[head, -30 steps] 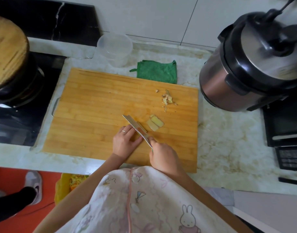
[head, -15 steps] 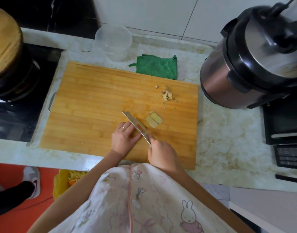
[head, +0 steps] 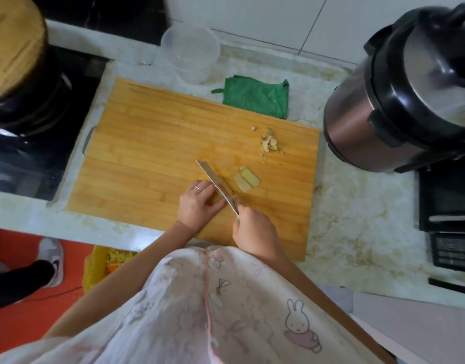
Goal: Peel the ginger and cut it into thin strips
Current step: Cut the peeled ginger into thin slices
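Note:
On the wooden cutting board lie a few pale ginger slices just right of the knife. A small heap of ginger peel scraps sits further back on the board. My right hand grips the knife handle, and the blade points away to the left with its edge down on the board. My left hand lies against the blade's left side with fingers curled over a ginger piece that is mostly hidden; a sliver shows right of the blade.
A green cloth and a clear plastic container lie behind the board. A pressure cooker stands at the right, a black pot with a wooden lid on the stove at the left. A person's shoe is on the orange floor.
Both hands and the knife keep nearly the same place on the board; the blade stays beside my left fingers. The camera view has shifted slightly.

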A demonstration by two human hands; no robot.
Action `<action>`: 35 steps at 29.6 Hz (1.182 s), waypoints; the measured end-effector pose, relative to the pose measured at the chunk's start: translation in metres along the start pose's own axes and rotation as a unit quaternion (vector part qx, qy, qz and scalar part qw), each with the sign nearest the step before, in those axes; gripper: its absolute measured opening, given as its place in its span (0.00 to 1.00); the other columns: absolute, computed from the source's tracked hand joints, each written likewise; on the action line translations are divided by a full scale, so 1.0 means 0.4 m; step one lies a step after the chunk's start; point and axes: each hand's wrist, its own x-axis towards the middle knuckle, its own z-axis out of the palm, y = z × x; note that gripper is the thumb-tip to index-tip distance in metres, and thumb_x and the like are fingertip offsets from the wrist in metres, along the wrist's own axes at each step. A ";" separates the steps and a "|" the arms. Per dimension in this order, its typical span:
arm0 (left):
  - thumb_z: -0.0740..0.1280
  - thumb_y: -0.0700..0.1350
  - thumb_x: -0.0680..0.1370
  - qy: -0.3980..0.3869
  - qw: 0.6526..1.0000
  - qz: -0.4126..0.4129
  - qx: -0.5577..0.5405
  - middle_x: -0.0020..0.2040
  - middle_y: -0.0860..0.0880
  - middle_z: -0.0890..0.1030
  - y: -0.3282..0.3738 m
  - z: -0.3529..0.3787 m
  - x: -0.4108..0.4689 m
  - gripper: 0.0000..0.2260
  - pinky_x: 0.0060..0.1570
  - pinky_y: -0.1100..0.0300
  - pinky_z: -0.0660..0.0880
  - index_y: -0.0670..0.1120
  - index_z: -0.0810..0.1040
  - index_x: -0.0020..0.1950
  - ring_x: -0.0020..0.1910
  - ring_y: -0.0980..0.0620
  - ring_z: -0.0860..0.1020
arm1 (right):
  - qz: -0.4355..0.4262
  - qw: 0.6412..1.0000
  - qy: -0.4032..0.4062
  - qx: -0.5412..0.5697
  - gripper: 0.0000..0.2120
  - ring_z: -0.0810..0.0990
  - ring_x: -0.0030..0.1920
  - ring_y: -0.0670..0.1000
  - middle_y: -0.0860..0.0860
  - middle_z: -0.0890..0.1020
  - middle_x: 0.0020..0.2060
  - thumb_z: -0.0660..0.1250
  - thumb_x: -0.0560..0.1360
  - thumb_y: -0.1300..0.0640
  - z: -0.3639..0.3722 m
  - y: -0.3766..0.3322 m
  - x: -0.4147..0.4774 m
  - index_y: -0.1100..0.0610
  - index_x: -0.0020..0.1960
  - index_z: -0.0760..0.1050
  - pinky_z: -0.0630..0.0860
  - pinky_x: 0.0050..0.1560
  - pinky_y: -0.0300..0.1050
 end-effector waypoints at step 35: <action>0.70 0.53 0.73 0.006 1.000 -0.011 -0.003 0.40 0.48 0.83 -0.011 0.009 -0.015 0.12 0.41 0.64 0.72 0.45 0.84 0.42 0.45 0.52 0.77 | -0.018 0.999 -0.009 0.044 0.15 0.78 0.52 0.61 0.59 0.81 0.48 0.58 0.77 0.61 -0.013 0.027 0.020 0.57 0.63 0.71 0.70 0.43 0.48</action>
